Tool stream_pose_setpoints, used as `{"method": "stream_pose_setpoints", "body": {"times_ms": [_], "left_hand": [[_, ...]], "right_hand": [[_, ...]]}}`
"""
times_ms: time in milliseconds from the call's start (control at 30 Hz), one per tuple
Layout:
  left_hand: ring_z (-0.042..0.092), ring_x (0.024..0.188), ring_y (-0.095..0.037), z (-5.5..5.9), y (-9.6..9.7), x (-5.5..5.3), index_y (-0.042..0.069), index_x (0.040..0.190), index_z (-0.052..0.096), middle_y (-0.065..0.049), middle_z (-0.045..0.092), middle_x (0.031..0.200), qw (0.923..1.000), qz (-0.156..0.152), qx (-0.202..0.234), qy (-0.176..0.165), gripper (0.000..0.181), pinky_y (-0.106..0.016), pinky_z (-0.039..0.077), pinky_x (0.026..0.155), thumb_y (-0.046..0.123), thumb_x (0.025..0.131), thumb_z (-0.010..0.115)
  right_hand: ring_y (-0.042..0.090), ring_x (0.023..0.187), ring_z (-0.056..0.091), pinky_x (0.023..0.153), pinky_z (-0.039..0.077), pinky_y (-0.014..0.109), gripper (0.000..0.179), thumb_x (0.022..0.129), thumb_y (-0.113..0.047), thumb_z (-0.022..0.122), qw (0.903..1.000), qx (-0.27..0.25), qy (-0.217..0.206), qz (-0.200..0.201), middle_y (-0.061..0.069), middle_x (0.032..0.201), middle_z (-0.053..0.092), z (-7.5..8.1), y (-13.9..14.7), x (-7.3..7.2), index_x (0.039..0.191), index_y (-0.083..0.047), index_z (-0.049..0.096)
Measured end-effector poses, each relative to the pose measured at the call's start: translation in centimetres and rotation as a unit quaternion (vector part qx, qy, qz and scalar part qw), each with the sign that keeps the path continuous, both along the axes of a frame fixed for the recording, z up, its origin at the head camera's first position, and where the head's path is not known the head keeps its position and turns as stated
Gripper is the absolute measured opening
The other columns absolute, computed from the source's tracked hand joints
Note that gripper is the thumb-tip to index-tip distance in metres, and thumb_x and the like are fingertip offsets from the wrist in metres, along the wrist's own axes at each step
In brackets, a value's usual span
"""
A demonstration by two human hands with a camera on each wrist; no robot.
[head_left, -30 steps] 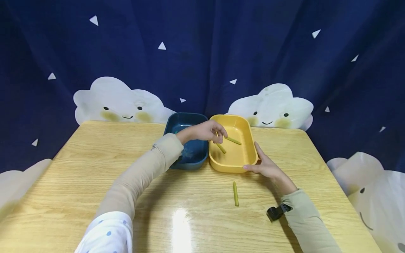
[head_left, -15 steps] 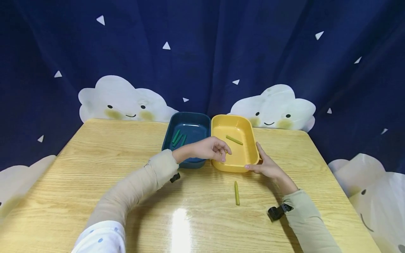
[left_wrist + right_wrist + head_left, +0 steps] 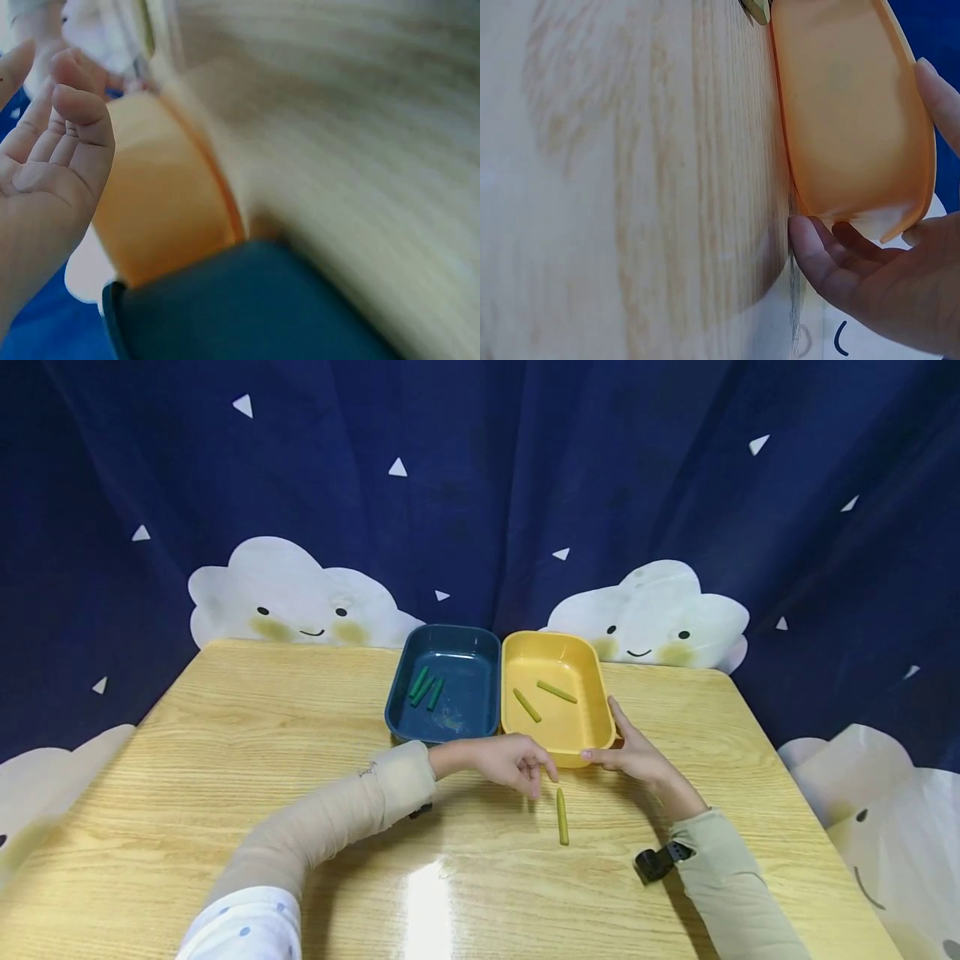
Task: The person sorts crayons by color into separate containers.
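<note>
In the head view my left hand (image 3: pixel 517 763) hovers just in front of the yellow tray (image 3: pixel 513 742), its fingers loosely bent with nothing between them. Close to its fingertips, a yellow crayon (image 3: pixel 562 817) lies on the table. Two more yellow crayons, one on the left (image 3: pixel 527 705) and one on the right (image 3: pixel 557 692), lie inside the yellow tray. My right hand (image 3: pixel 637 756) holds that tray at its front right corner, thumb on the front and fingers along the side. The right wrist view shows its fingers (image 3: pixel 817 259) bent against the tray's wall (image 3: pixel 855 127).
A dark blue tray (image 3: pixel 390 714) stands against the yellow tray's left side, with several green crayons (image 3: pixel 422 687) in it. Both trays are near the back edge of the wooden table (image 3: pixel 285 710). Behind hangs a navy curtain (image 3: pixel 450 485) with clouds.
My left hand has let go of a yellow crayon inside the yellow tray, then moved back toward me, over the front rim to the table crayon. My right hand has stayed at the tray.
</note>
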State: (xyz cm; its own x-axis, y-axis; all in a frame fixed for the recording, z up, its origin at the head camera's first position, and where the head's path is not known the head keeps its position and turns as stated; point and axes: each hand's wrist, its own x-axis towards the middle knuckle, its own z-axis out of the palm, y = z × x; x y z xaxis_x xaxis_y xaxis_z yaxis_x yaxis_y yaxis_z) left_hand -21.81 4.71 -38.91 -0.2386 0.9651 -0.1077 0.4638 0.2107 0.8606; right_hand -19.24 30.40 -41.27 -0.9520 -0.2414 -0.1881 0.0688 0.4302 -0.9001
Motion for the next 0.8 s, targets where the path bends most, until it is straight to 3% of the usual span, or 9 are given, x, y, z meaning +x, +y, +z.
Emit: {"method": "stream_pose_setpoints", "body": {"times_ms": [233, 333, 500, 600, 700, 800], "left_hand": [[0.061, 0.064, -0.019, -1.5, 1.5, 0.8, -0.006, 0.123, 0.051, -0.015, 0.068, 0.078, 0.9983, -0.039, -0.042, 0.013, 0.039, -0.018, 0.044, 0.059, -0.004, 0.085, 0.060], [0.053, 0.055, -0.011, -2.0, 2.1, 1.0, -0.003, 0.130, 0.046, -0.006, 0.064, 0.067, 0.9963, -0.038, -0.068, 0.035, 0.048, -0.016, 0.040, 0.054, -0.001, 0.085, 0.062], [0.040, 0.045, -0.003, -2.4, 2.7, 1.2, -0.001, 0.134, 0.043, 0.005, 0.046, 0.051, 0.9906, -0.025, -0.107, 0.081, 0.052, -0.015, 0.036, 0.051, 0.002, 0.086, 0.062], [0.041, 0.045, -0.003, -2.5, 3.0, 1.3, -0.001, 0.124, 0.052, 0.006, 0.045, 0.051, 0.9869, -0.014, -0.114, 0.114, 0.041, -0.014, 0.037, 0.052, 0.004, 0.085, 0.063], [0.046, 0.050, -0.002, -2.6, 3.0, 1.4, 0.002, 0.105, 0.062, 0.005, 0.052, 0.055, 0.9819, -0.003, -0.112, 0.153, 0.023, -0.014, 0.039, 0.054, 0.003, 0.082, 0.067], [0.047, 0.052, -0.002, -2.6, 2.9, 1.6, 0.004, 0.088, 0.065, 0.004, 0.055, 0.058, 0.9782, 0.005, -0.107, 0.178, 0.011, -0.014, 0.040, 0.056, 0.003, 0.079, 0.070]], "right_hand": [[0.015, 0.073, 0.047, 0.067, 0.044, 0.029, 0.110, 0.081, -0.021, 0.072, 1.0000, 0.000, -0.008, -0.005, 0.030, 0.135, 0.025, -0.2, 0.0, -0.1, 0.146, -0.020, -0.017], [0.017, 0.078, 0.048, 0.069, 0.045, 0.030, 0.110, 0.081, -0.022, 0.072, 1.0000, 0.006, -0.003, -0.003, 0.030, 0.141, 0.018, -0.1, 0.1, -0.1, 0.146, -0.019, -0.017], [0.022, 0.090, 0.048, 0.071, 0.045, 0.030, 0.109, 0.081, -0.022, 0.071, 1.0000, 0.009, -0.001, -0.001, 0.032, 0.145, 0.013, -0.2, 0.1, 0.0, 0.146, -0.020, -0.017], [0.020, 0.086, 0.049, 0.069, 0.046, 0.030, 0.109, 0.082, -0.021, 0.071, 1.0000, 0.004, -0.002, -0.001, 0.032, 0.143, 0.018, -0.3, 0.2, 0.0, 0.146, -0.021, -0.017], [0.018, 0.079, 0.048, 0.066, 0.045, 0.030, 0.109, 0.082, -0.020, 0.071, 1.0000, -0.003, -0.002, -0.003, 0.030, 0.141, 0.021, -0.2, 0.2, 0.0, 0.146, -0.022, -0.017], [0.021, 0.084, 0.049, 0.066, 0.045, 0.030, 0.108, 0.082, -0.019, 0.071, 1.0000, -0.003, 0.003, -0.001, 0.029, 0.143, 0.019, -0.2, 0.2, 0.0, 0.146, -0.022, -0.017]]}}
